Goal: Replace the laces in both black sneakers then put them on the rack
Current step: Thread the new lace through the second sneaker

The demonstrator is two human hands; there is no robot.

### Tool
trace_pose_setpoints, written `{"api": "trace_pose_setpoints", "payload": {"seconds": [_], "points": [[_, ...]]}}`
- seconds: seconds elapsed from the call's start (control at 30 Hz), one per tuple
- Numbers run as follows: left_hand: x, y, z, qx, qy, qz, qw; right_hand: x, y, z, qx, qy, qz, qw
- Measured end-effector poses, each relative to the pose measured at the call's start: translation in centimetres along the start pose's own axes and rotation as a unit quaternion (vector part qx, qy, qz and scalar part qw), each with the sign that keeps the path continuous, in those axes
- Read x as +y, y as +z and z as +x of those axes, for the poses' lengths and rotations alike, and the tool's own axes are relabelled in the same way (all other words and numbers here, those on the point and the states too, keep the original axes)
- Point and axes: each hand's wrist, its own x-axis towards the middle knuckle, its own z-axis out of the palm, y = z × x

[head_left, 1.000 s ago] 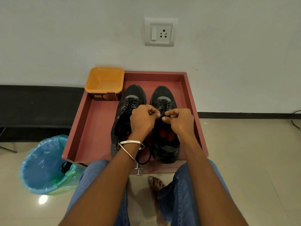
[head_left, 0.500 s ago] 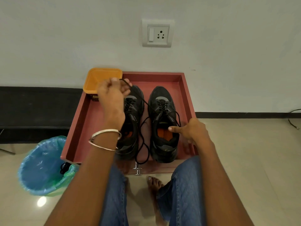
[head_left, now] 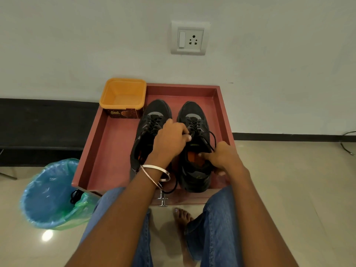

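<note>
We pinch the black lace (head_left: 207,136) with our left hand (head_left: 170,139) above the right sneaker (head_left: 194,151) in the red tray (head_left: 107,151); our right hand (head_left: 221,158) apparently grips its collar, steadying it for threading.

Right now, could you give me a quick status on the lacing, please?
Left hand pinching lace at right sneaker. Right hand gripping its collar. Left sneaker alongside in red tray. Nothing obstructing.

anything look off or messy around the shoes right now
One thing: a slack loop of lace trails off the right shoe toward the tray front edge. A black cord also hangs over the bin rim. Nothing looks damaged.
</note>
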Motion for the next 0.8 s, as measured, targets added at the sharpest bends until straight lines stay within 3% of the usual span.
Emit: {"api": "trace_pose_setpoints", "payload": {"seconds": [0.13,0.23,0.27,0.3,0.37,0.43,0.47,0.53,0.6,0.63,0.67,0.73,0.77,0.8], "points": [[-0.7,-0.6,0.2,0.022,0.008,-0.005,1.000,0.0,-0.2,-0.3,-0.010,0.009,0.016,1.000],[-0.8,-1.5,0.2,0.034,-0.009,-0.209,0.977,-0.1,-0.3,-0.5,-0.014,0.011,0.026,0.999],[-0.6,-2.1,0.1,0.046,-0.020,-0.320,0.946,-0.1,-0.3,-0.6,-0.015,0.010,0.027,0.999],[-0.5,-2.8,0.0,0.053,-0.027,-0.445,0.894,-0.1,-0.4,-0.7,-0.015,0.010,0.029,0.999],[-0.5,-4.5,0.0,0.051,-0.013,-0.669,0.741,-0.1,-0.4,-0.7,-0.019,0.005,0.029,0.999],[-0.6,-5.6,0.0,0.047,0.017,-0.803,0.594,-0.2,-0.4,-0.8,-0.020,-0.003,0.020,1.000],[-0.7,-5.7,0.1,0.048,0.020,-0.834,0.550,-0.2,-0.4,-0.7,-0.018,-0.007,0.013,1.000],[-0.7,-5.3,0.1,0.044,0.012,-0.853,0.521,-0.4,-0.4,-0.8,-0.016,-0.016,-0.002,1.000],[-0.6,-4.6,0.2,0.040,-0.005,-0.834,0.551,-0.6,-0.5,-0.9,-0.014,-0.030,-0.017,0.999],[-0.6,-4.3,0.2,0.043,-0.017,-0.802,0.595,-0.7,-0.5,-1.1,-0.013,-0.037,-0.022,0.999],[-0.5,-4.0,0.2,0.055,-0.026,-0.741,0.669,-0.8,-0.5,-1.2,-0.010,-0.045,-0.024,0.999],[-0.5,-3.1,0.2,0.090,-0.015,-0.520,0.849,-1.0,-0.5,-1.3,-0.009,-0.057,-0.021,0.998],[-0.6,-2.5,0.2,0.099,0.007,-0.395,0.913,-1.0,-0.5,-1.2,-0.012,-0.062,-0.022,0.998],[-0.5,-1.8,0.2,0.089,0.028,-0.288,0.953,-1.0,-0.4,-1.2,-0.015,-0.065,-0.023,0.998]]}}
